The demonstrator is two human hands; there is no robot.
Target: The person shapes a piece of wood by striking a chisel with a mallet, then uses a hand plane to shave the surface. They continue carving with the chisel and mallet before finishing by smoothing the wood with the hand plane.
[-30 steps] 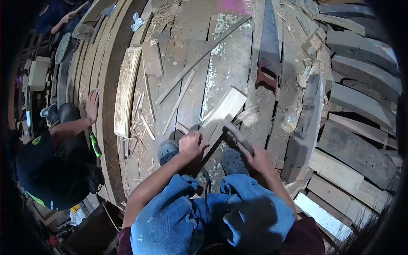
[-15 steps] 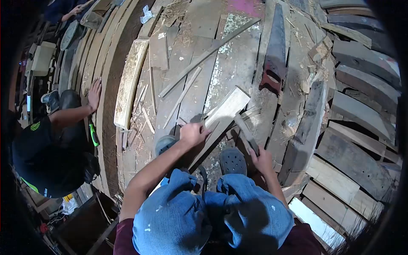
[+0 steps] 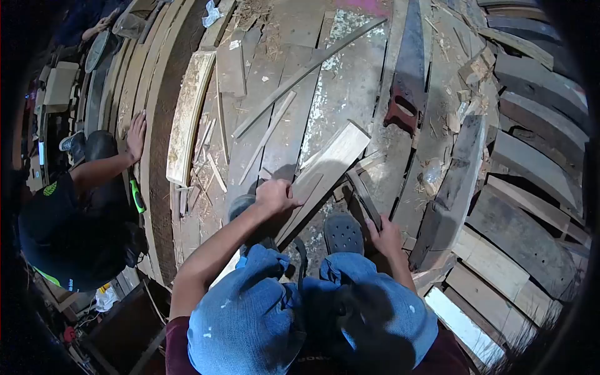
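My left hand (image 3: 275, 195) is closed on the left edge of a pale wooden board (image 3: 337, 152), which slants up and right from between my feet. A darker mark runs along the board's top face near my fingers. My right hand (image 3: 386, 235) grips the lower end of a flat, grey, blade-like tool (image 3: 362, 192). The tool's far end is right by the board's right edge, angled up and left. My feet, in grey clogs (image 3: 343, 234), are on either side of the board's lower end.
A handsaw (image 3: 405, 100) with a red-brown handle lies ahead, near a long thin strip (image 3: 306, 78). Several curved timbers (image 3: 537, 112) line the right side. On the left sits another person (image 3: 69, 231), a hand on a thick beam (image 3: 164, 134). Shavings litter the planks.
The flat tool has turned slightly, showing a darker face and sitting a little lower. My left hand has shifted slightly left along the board's edge, uncovering more of the dark mark.
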